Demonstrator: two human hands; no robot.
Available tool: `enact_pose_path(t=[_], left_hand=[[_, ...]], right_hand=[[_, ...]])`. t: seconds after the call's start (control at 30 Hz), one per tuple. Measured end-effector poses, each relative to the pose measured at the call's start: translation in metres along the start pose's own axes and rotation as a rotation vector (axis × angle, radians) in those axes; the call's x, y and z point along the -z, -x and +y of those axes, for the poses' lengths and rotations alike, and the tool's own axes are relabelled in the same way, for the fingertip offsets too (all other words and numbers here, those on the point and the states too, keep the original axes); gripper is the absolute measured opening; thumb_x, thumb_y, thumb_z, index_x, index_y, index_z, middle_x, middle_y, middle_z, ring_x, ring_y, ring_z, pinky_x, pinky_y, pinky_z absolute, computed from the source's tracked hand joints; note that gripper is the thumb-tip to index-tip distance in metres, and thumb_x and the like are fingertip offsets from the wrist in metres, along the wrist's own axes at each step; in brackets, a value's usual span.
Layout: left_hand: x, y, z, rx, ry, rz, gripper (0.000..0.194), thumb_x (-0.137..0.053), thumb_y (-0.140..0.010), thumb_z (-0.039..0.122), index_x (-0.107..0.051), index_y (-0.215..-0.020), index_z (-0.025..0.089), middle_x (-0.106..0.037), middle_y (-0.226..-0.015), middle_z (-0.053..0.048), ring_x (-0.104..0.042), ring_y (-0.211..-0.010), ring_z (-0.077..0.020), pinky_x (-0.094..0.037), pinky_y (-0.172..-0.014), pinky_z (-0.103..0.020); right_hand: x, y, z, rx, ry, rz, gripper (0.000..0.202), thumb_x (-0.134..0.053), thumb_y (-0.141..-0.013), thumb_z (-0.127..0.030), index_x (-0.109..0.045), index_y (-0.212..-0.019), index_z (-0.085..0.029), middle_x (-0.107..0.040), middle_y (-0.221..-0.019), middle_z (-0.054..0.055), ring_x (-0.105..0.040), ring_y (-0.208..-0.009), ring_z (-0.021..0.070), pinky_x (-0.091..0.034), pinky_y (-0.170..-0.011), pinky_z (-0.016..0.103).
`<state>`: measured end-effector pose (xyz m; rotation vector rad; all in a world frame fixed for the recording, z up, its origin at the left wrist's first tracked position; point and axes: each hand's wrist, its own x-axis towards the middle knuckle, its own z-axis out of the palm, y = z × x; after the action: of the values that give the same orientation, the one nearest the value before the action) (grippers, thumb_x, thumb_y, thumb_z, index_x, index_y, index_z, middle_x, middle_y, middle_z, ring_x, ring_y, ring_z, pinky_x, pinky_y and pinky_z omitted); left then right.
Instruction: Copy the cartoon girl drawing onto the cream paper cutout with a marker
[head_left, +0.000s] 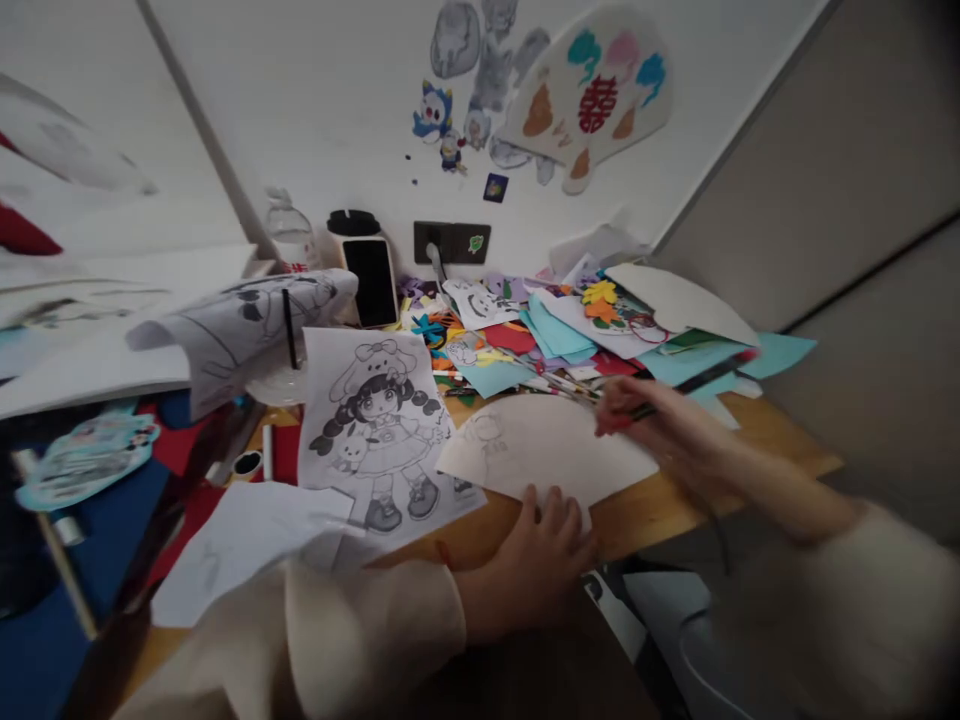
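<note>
A white fan-shaped sheet (555, 440) lies at the front of the wooden table, with a faint pencil sketch on its left part. My left hand (536, 560) rests at its lower edge, fingers spread and holding nothing. Over the sheet's right side, my right hand (637, 410) is closed around a dark pen (694, 378) with a reddish end, slightly blurred. Left of the fan sheet lies a printed drawing of a girl with braids (386, 430).
Coloured paper scraps (510, 335) pile up at the back. A phone (370, 282) and a plastic bottle (289, 235) stand near the wall. More paper sheets (247, 550) lie at the left. A decorated fan (592, 90) hangs above.
</note>
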<state>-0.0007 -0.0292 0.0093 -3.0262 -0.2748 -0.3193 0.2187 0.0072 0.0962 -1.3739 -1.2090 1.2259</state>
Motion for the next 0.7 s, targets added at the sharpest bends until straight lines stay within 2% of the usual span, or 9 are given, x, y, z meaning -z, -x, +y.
enact_pose_path(t=[0.1,0.17,0.27,0.33,0.37,0.5,0.7], left_hand=[[-0.002,-0.001,-0.001,0.005,0.026,0.006,0.065,-0.049,-0.075,0.040,-0.032,-0.132,0.013,-0.036,-0.135,-0.020,-0.034,-0.125,-0.0393,-0.026,-0.097,-0.059],[-0.003,-0.001,-0.002,0.006,0.041,0.013,0.065,-0.049,-0.075,0.041,-0.032,-0.131,0.014,-0.037,-0.134,-0.019,-0.035,-0.124,-0.0388,-0.025,-0.097,-0.059],[-0.007,-0.002,-0.002,0.016,0.054,0.029,0.066,-0.049,-0.075,0.046,-0.034,-0.130,0.015,-0.039,-0.132,-0.019,-0.036,-0.123,-0.0397,-0.024,-0.097,-0.060],[-0.010,-0.003,-0.003,0.019,0.058,0.046,0.063,-0.047,-0.076,0.047,-0.036,-0.129,0.015,-0.041,-0.131,-0.019,-0.037,-0.122,-0.0402,-0.023,-0.097,-0.061],[-0.010,-0.004,-0.003,0.018,0.061,0.055,0.061,-0.044,-0.078,0.048,-0.037,-0.128,0.015,-0.042,-0.130,-0.019,-0.038,-0.122,-0.0401,-0.023,-0.097,-0.061],[-0.012,-0.008,-0.005,0.011,0.055,0.062,0.052,-0.036,-0.084,0.044,-0.040,-0.127,0.016,-0.045,-0.128,-0.018,-0.043,-0.119,-0.0373,-0.025,-0.095,-0.059],[-0.016,-0.012,-0.005,0.007,0.025,0.090,0.047,-0.032,-0.087,0.045,-0.043,-0.123,0.017,-0.048,-0.126,-0.015,-0.047,-0.116,-0.0346,-0.026,-0.095,-0.058]], right_hand=[[-0.011,-0.025,0.031,-0.081,-0.006,0.030,0.036,-0.049,-0.083,-0.048,-0.043,-0.066,-0.017,-0.045,-0.056,-0.004,-0.038,-0.044,0.0075,-0.033,-0.042,0.021],[-0.021,-0.041,0.048,-0.053,0.068,0.028,0.034,-0.061,-0.076,-0.043,-0.043,-0.063,-0.017,-0.044,-0.056,-0.005,-0.038,-0.047,0.0070,-0.029,-0.043,0.019],[-0.029,-0.055,0.062,0.103,0.268,-0.188,0.030,-0.071,-0.069,-0.033,-0.045,-0.063,-0.017,-0.048,-0.059,-0.004,-0.043,-0.055,0.0085,-0.031,-0.048,0.021],[-0.031,-0.059,0.069,0.184,0.331,-0.311,0.029,-0.069,-0.070,-0.030,-0.045,-0.061,-0.017,-0.049,-0.060,-0.003,-0.043,-0.056,0.0090,-0.032,-0.050,0.022],[-0.031,-0.059,0.072,0.209,0.335,-0.331,0.031,-0.067,-0.072,-0.030,-0.043,-0.059,-0.017,-0.047,-0.059,-0.003,-0.041,-0.055,0.0089,-0.031,-0.050,0.022],[-0.030,-0.059,0.084,0.290,0.348,-0.327,0.038,-0.057,-0.080,-0.028,-0.032,-0.053,-0.018,-0.038,-0.053,-0.004,-0.035,-0.052,0.0083,-0.030,-0.050,0.024],[-0.030,-0.057,0.078,0.302,0.476,-0.381,0.037,-0.054,-0.081,-0.028,-0.035,-0.052,-0.017,-0.037,-0.052,-0.005,-0.034,-0.051,0.0081,-0.029,-0.049,0.024]])
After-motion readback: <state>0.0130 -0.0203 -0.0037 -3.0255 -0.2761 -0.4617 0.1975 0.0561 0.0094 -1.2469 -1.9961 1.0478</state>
